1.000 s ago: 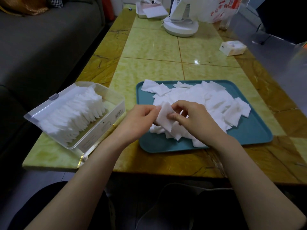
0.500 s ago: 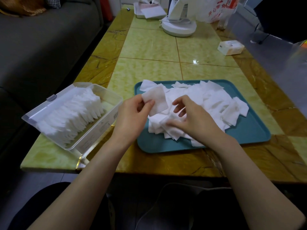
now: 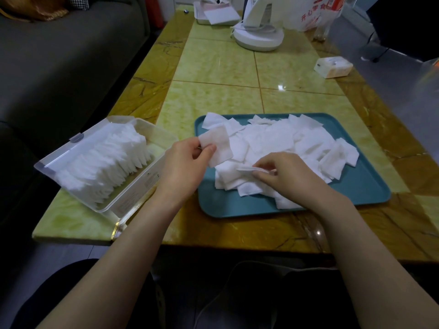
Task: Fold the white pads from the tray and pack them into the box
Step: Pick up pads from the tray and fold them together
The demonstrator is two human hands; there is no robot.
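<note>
Head view: left hand (image 3: 187,167) pinches a white pad (image 3: 217,146); right hand (image 3: 285,176) pinches a second pad (image 3: 251,170) on the tray (image 3: 356,186).
Left pad looks bound for the clear box (image 3: 133,198) at nine o'clock; the second needs folding.

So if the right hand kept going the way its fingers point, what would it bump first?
Probably the left hand, which holds a pad just across the pile; height is hard to judge.
</note>
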